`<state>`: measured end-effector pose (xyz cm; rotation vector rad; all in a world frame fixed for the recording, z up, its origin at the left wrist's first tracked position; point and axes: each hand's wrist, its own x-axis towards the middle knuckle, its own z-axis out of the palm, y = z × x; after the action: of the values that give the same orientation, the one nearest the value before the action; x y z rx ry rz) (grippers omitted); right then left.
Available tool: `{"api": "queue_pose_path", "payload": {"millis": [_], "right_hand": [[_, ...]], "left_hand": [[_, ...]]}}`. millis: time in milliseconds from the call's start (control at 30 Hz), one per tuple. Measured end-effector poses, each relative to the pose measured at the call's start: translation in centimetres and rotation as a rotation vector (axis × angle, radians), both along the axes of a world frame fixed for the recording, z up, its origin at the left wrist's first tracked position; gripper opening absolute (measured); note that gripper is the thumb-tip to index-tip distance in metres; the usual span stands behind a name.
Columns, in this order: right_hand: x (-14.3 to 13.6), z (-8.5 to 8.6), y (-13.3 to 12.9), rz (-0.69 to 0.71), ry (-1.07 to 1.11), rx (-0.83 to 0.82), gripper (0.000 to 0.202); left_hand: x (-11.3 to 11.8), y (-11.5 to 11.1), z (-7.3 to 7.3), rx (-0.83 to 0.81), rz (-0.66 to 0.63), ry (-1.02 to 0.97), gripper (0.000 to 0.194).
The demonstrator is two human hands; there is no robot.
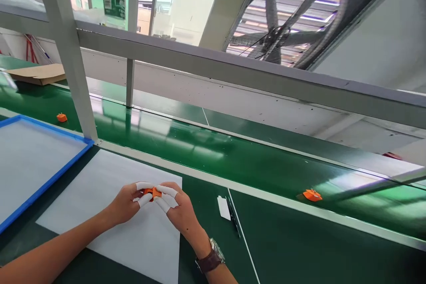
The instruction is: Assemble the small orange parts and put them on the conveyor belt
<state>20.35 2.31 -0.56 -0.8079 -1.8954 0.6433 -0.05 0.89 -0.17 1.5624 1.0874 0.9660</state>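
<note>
Between my two hands is a small orange part [152, 193], held above a large white sheet [133, 235] on the dark green table. My left hand [128, 202] pinches its left side with fingers in white finger covers. On the other side, my right hand [178, 206] grips the part with thumb and fingers, also in white covers; a watch is on that wrist. The fingers hide much of the part's outline.
Left lies a blue-edged white panel [49, 177]. Right of the sheet are a white card [223, 207] and a thin dark tool [234, 214]. Orange parts [61, 117] [312, 195] lie on the green belt [186, 142] beyond a pale rail. A post [68, 53] rises at left.
</note>
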Motion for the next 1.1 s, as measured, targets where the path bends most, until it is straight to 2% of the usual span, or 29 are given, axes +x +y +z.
{"api": "queue_pose_path", "payload": {"millis": [100, 267, 333, 433, 533, 633, 767, 967, 1100], "right_hand": [[-0.4, -0.4, 0.1, -0.027, 0.067, -0.04, 0.02], [-1.4, -1.9, -1.0, -0.046, 0.251, -0.255, 0.019], [-1.6, -2.2, -1.5, -0.048, 0.218, -0.218, 0.021], [-1.4, -2.3, -1.8, -0.039, 0.117, -0.051, 0.032], [-0.9, -2.3, -1.6, -0.07, 0.064, 0.034, 0.039], [-0.4, -2.3, -1.3, -0.106, 0.055, 0.055, 0.04], [-0.2, -2.5, -1.3, -0.086, 0.041, 0.05, 0.04], [-0.4, -2.7, -1.4, -0.051, 0.02, -0.008, 0.034], [-0.5, -2.6, -1.3, -0.016, 0.014, 0.033, 0.039]], "left_hand": [[-0.3, -0.1, 0.2, -0.025, -0.01, -0.032, 0.035], [-0.2, -0.4, 0.4, -0.038, -0.029, -0.117, 0.029], [0.0, -0.5, 0.2, -0.077, 0.004, -0.138, 0.027], [0.1, -0.4, -0.1, -0.178, 0.038, -0.173, 0.027], [-0.2, -0.2, -0.2, -0.253, 0.039, -0.216, 0.035], [-0.5, 0.2, -0.3, -0.303, -0.006, -0.266, 0.044], [-0.4, 0.2, -0.6, -0.339, -0.043, -0.313, 0.038], [-0.1, 0.0, -0.8, -0.297, -0.046, -0.281, 0.03], [-0.1, 0.0, -0.7, -0.302, -0.112, -0.308, 0.035]]}}
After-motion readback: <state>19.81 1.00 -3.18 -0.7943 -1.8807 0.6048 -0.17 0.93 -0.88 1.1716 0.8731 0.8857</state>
